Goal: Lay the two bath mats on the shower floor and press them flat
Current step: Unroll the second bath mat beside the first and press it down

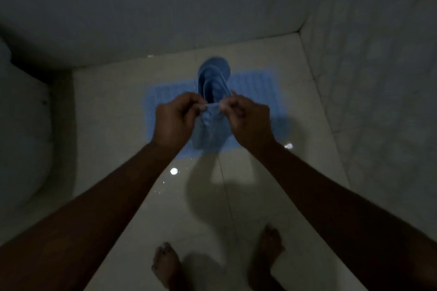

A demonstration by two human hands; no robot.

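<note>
One blue bath mat point(255, 92) lies flat on the pale tiled shower floor point(272, 196), near the far wall. A second blue mat point(212, 78), rolled and curled, hangs in the air above it. My left hand point(175, 120) and my right hand point(248, 120) both pinch its near edge between thumb and fingers, close together. The roll partly hides the middle of the flat mat. The scene is dim.
A white toilet point(23, 137) stands at the left. Tiled walls point(378, 78) close the space at the back and on the right. My bare feet point(165, 264) stand on wet, shiny tiles at the bottom of the view.
</note>
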